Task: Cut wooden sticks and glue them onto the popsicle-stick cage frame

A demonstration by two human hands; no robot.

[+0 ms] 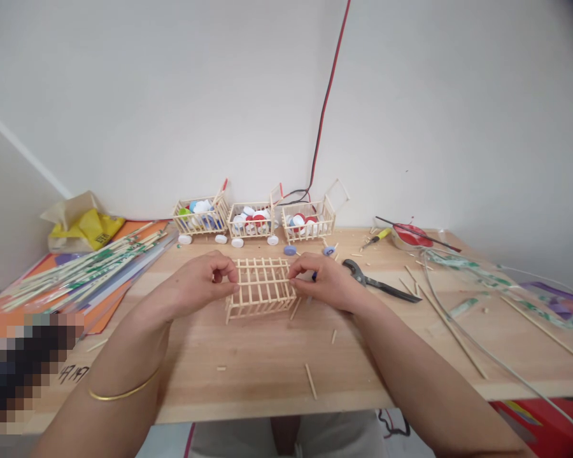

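Note:
A small wooden stick basket frame (260, 289) rests on the wooden table (248, 375) in front of me. My left hand (203, 283) pinches the frame's left side, fingers curled closed. My right hand (327, 280) grips its right side, and a bit of something blue shows between those fingers. A gold bangle (121, 393) circles my left wrist. Short cut stick pieces (311, 380) lie scattered near the table's front edge.
Three finished stick carts (253, 221) filled with bottle caps stand at the back by the wall. Black pliers (379, 283) lie right of my right hand. Long sticks and coloured paper (83, 267) pile at left. A red tape roll (410, 235), a cable and long skewers lie at right.

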